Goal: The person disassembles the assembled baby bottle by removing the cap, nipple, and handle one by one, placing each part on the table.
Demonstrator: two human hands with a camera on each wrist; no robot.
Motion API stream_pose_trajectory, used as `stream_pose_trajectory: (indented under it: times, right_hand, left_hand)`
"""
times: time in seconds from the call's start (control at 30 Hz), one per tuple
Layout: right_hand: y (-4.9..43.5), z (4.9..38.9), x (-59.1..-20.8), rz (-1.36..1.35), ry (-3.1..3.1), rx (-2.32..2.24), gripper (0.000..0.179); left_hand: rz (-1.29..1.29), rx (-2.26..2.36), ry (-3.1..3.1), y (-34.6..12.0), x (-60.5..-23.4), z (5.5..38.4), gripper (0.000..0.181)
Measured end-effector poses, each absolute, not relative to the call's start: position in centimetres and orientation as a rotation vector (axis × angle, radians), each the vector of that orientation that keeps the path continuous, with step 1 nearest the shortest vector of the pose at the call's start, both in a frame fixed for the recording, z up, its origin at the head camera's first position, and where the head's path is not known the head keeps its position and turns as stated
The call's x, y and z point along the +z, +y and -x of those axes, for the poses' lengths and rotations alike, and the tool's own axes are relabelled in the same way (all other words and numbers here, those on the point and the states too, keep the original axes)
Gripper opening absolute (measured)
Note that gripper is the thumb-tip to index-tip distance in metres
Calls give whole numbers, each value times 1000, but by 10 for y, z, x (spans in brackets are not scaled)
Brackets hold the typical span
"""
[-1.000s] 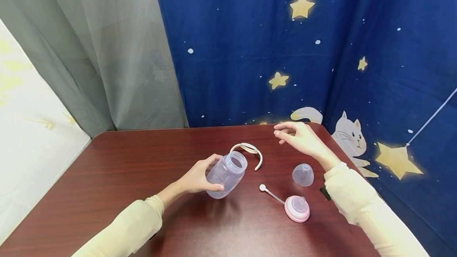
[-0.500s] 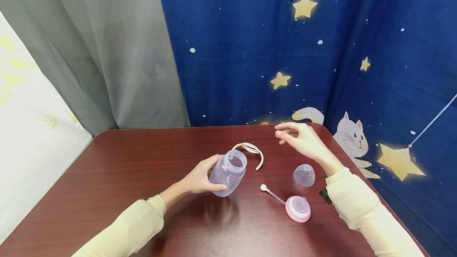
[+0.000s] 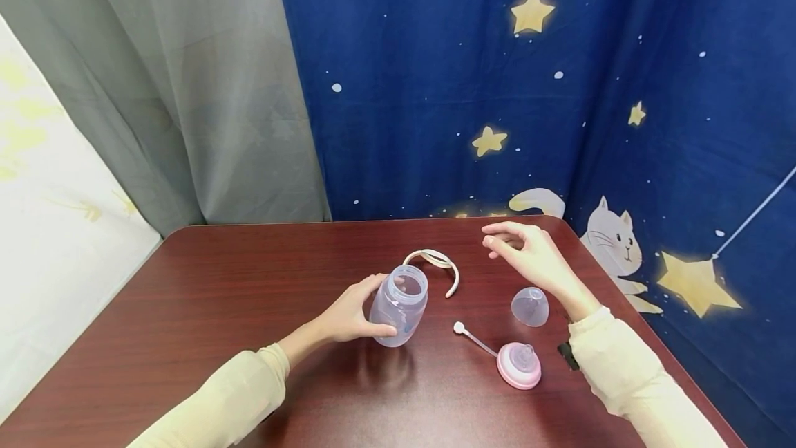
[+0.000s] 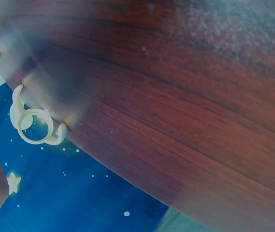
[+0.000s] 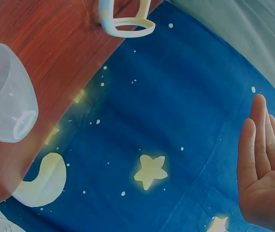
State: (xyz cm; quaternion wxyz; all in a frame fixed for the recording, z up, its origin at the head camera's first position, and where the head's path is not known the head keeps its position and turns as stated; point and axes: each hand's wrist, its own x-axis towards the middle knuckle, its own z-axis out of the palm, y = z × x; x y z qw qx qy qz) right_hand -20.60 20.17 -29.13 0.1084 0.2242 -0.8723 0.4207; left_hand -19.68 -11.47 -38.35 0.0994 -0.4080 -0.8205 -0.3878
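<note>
My left hand (image 3: 351, 313) grips a clear, lidless baby bottle (image 3: 401, 310) round its side, thumb in front. The bottle stands nearly upright with its threaded mouth facing up; whether its base touches the table I cannot tell. My right hand (image 3: 528, 254) hovers above the far right of the table, fingers loosely bent in the head view and holding nothing. Below it lies a clear domed cap (image 3: 530, 307). Nearer to me is a pink collar with a teat (image 3: 519, 365), its straw (image 3: 479, 343) pointing left. A cream bottle handle (image 3: 437, 259) lies behind the bottle.
The dark red wooden table (image 3: 249, 275) has its far edge close behind the handle. Beyond hang a blue starry curtain (image 3: 423, 88) and a grey curtain (image 3: 242, 88). In the right wrist view the domed cap (image 5: 7, 92) appears beside the table edge.
The bottle has tipped more upright and shifted slightly right in my left hand. My right hand has sunk a little. The cap, teat collar and handle stay put.
</note>
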Motion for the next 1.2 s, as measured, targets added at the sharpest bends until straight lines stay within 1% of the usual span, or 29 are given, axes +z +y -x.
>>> stream_pose_trajectory:
  times: [0.2,0.6,1.03,1.2]
  right_hand:
    - [201,204,-298,-648,-2549,1247,31]
    - [195,199,-312,-635,-2558,1222,24]
    - [194,201,-325,-672,-2567,1216,23]
    - [193,200,-329,-695,-2570,1216,23]
  left_hand:
    - [1230,-1232,-2419,-113,-385,196,71]
    - [1198,-1156,-2470,-113,-388,198,69]
    - [1142,-1204,-2651,-112,-397,198,71]
    - [1167,-1196,-2629,-112,-397,198,69]
